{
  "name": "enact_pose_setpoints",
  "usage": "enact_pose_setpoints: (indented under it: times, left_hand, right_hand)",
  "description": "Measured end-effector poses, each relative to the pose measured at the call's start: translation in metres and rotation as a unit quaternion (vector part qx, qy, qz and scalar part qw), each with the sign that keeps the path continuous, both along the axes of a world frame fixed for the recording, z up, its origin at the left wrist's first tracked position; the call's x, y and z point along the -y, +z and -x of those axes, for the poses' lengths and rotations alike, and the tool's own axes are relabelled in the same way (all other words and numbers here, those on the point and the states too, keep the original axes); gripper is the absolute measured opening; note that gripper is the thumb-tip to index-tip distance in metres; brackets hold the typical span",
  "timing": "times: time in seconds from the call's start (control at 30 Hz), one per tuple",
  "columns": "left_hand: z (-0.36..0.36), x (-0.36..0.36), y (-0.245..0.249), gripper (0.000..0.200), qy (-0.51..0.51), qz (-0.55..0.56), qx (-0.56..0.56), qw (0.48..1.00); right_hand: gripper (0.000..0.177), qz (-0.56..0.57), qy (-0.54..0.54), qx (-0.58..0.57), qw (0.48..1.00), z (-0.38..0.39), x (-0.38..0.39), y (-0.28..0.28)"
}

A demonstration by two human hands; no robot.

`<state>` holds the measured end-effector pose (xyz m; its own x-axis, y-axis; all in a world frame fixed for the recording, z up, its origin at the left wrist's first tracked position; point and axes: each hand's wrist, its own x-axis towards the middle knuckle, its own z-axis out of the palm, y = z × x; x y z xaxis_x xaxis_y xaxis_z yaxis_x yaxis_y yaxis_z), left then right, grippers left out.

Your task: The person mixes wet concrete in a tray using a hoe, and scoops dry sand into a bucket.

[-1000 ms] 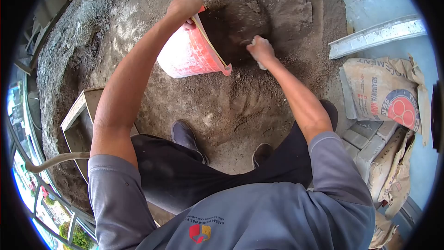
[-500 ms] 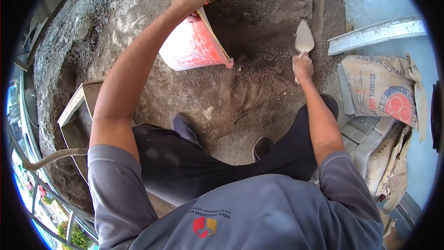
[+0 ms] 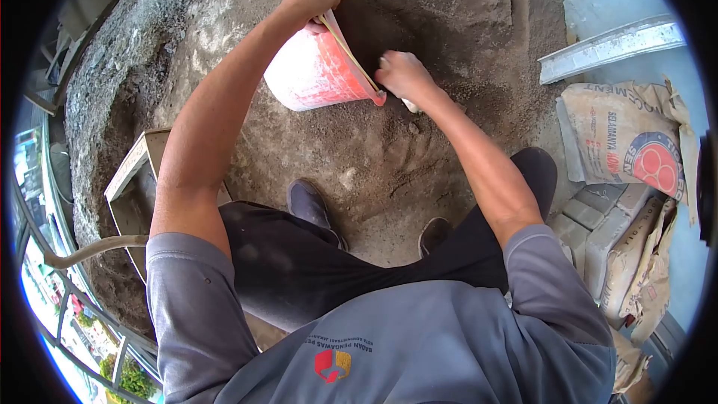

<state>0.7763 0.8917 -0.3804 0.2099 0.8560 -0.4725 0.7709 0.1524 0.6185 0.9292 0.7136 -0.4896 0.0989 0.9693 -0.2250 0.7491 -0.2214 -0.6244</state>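
Bucket: the plastic bucket (image 3: 318, 71) is showing a red-pink wall paling to glaring white, with whitish smears across it; a yellow strip (image 3: 342, 43) is running along its rim.
Bucket's attitude: it is lying tipped, its mouth facing toward my right hand (image 3: 407, 76).
Left grip: my left hand (image 3: 313, 4) is clasping the bucket at the far side of its rim; the bucket's body is extending from this grip back toward me.
Right grip: my right hand is curling around a trowel (image 3: 410, 106), just beside the near end of the bucket's rim; only a pale part is projecting below my palm, the blade being hidden.
Surface: dark, loose sand (image 3: 464, 22) is spreading beyond and around both grips, and paler, compacted ground (image 3: 254, 142) is showing nearer to me.
Surroundings, right of my right grip: a metal channel (image 3: 613, 52), a printed cement sack (image 3: 617, 135) and grey blocks (image 3: 587, 217) are lying well apart from it.
Surroundings, left of my left grip: a wooden box (image 3: 134, 164) is standing nearer to me, and a curved metal railing (image 3: 63, 273) is bounding the edge.
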Motion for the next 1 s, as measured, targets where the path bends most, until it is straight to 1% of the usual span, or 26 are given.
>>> enact_pose_setpoints:
  times: [0.03, 0.07, 0.17, 0.2, 0.23, 0.27, 0.3, 0.37, 0.43, 0.47, 0.5, 0.53, 0.57, 0.6, 0.63, 0.67, 0.77, 0.8, 0.83, 0.9, 0.97, 1.0]
  left_hand:
    - [0.006, 0.002, 0.0, 0.031, 0.001, -0.004, 0.005, 1.0]
    - [0.012, 0.002, 0.001, 0.03, 0.001, -0.011, 0.012, 1.0]
    - [0.066, 0.004, 0.001, 0.035, 0.008, -0.03, 0.034, 0.999]
    - [0.09, 0.008, 0.01, 0.035, 0.019, -0.033, 0.023, 0.999]
    - [0.118, 0.013, 0.017, 0.036, 0.031, -0.034, 0.011, 0.999]
    - [0.156, 0.01, 0.005, 0.037, 0.046, -0.029, 0.04, 0.998]
    - [0.191, 0.007, -0.009, 0.038, 0.059, -0.024, 0.071, 0.995]
    - [0.241, 0.029, -0.008, 0.041, 0.106, -0.031, 0.106, 0.988]
    - [0.291, 0.04, -0.027, 0.041, 0.134, -0.012, 0.05, 0.99]
    - [0.311, 0.047, -0.042, 0.04, 0.173, 0.002, 0.067, 0.983]
    - [0.327, 0.056, -0.058, 0.039, 0.211, 0.017, 0.083, 0.974]
    - [0.335, 0.063, -0.069, 0.039, 0.25, 0.03, 0.1, 0.963]
    - [0.338, 0.072, -0.072, 0.037, 0.255, 0.025, 0.105, 0.961]
    - [0.339, 0.08, -0.073, 0.036, 0.26, 0.018, 0.111, 0.959]
    - [0.338, 0.079, -0.075, 0.034, 0.266, 0.004, 0.122, 0.956]
    - [0.339, 0.078, -0.084, 0.032, 0.286, -0.009, 0.156, 0.945]
    - [0.335, 0.068, -0.094, 0.03, 0.306, -0.008, 0.178, 0.935]
    - [0.319, 0.072, -0.081, 0.03, 0.312, -0.01, 0.181, 0.933]
    - [0.302, 0.076, -0.073, 0.03, 0.344, -0.024, 0.193, 0.919]
    - [0.284, 0.078, -0.072, 0.029, 0.359, -0.038, 0.253, 0.898]
    - [0.279, 0.076, -0.065, 0.029, 0.347, -0.036, 0.228, 0.909]
    - [0.272, 0.078, -0.056, 0.029, 0.353, -0.032, 0.23, 0.906]
  right_hand:
    - [0.023, -0.043, 0.061, 0.08, 0.994, 0.013, -0.007, 0.016]
    - [0.023, -0.037, 0.091, 0.109, 0.989, 0.017, -0.007, 0.034]
    - [0.029, -0.115, 0.035, 0.079, 0.99, -0.002, 0.017, 0.041]
    - [0.03, -0.077, -0.021, -0.003, 0.997, -0.017, 0.029, 0.04]
    - [0.032, -0.035, -0.076, -0.085, 0.993, -0.032, 0.047, 0.036]
    - [0.032, 0.019, -0.17, -0.172, 0.97, -0.043, 0.065, 0.028]
    - [0.031, 0.073, -0.263, -0.254, 0.928, -0.053, 0.085, 0.016]
    - [0.028, 0.063, -0.382, -0.2, 0.9, -0.07, 0.123, -0.024]
    - [0.025, 0.107, -0.423, -0.159, 0.886, -0.07, 0.149, -0.07]
    - [0.02, 0.13, -0.388, -0.132, 0.903, -0.052, 0.147, -0.072]
    - [0.018, 0.067, -0.366, -0.175, 0.912, -0.038, 0.146, -0.105]
    - [0.019, 0.126, -0.36, -0.279, 0.881, -0.017, 0.126, -0.079]
    - [0.019, 0.115, -0.343, -0.3, 0.883, -0.007, 0.106, -0.108]
    - [0.018, 0.107, -0.354, -0.286, 0.884, 0.002, 0.085, -0.12]
    - [0.018, 0.101, -0.345, -0.303, 0.882, 0.0, 0.058, -0.122]
    - [0.019, 0.108, -0.339, -0.318, 0.879, 0.001, 0.047, -0.12]
    - [0.018, 0.144, -0.318, -0.362, 0.864, -0.003, 0.021, -0.105]
    - [0.017, 0.158, -0.296, -0.375, 0.864, -0.008, 0.016, -0.1]
    - [0.016, 0.162, -0.275, -0.383, 0.866, -0.013, 0.015, -0.097]
    - [0.016, 0.17, -0.26, -0.391, 0.866, -0.019, 0.017, -0.087]
    - [0.015, 0.163, -0.235, -0.387, 0.877, -0.018, 0.019, -0.064]
    - [0.015, 0.155, -0.219, -0.378, 0.886, -0.016, 0.018, -0.051]
